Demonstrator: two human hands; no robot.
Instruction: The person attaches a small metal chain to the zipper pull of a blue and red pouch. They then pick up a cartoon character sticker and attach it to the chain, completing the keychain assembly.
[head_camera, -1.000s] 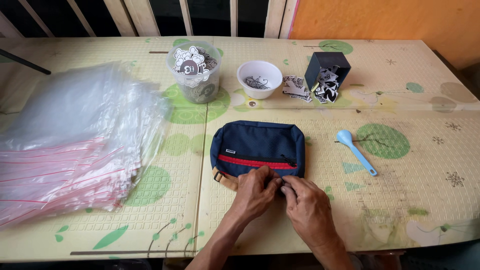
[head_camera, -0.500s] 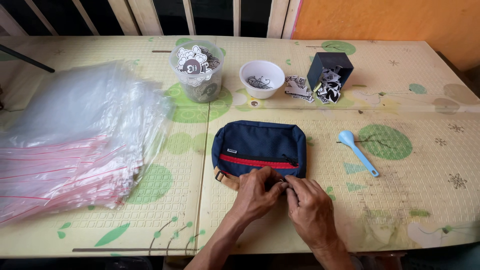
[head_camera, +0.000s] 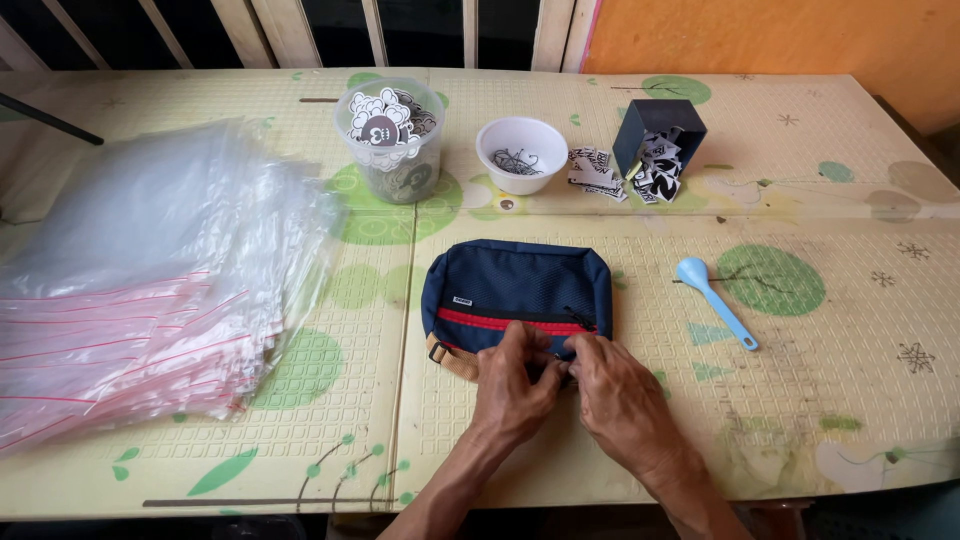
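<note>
Orange wall (head_camera: 760, 35) behind; pale slatted railing (head_camera: 270, 25); patterned table (head_camera: 860, 400).

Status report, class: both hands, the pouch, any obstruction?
Left hand and right hand pinching at navy pouch front edge. Pouch flat on table. Nothing obstructing.

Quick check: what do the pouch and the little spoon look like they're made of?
The pouch looks like navy woven fabric, matte, with a mesh front panel, red trim and a tan strap. The spoon looks like light blue plastic, smooth and one even colour. Both hands rest on the pouch's lower edge.
</note>
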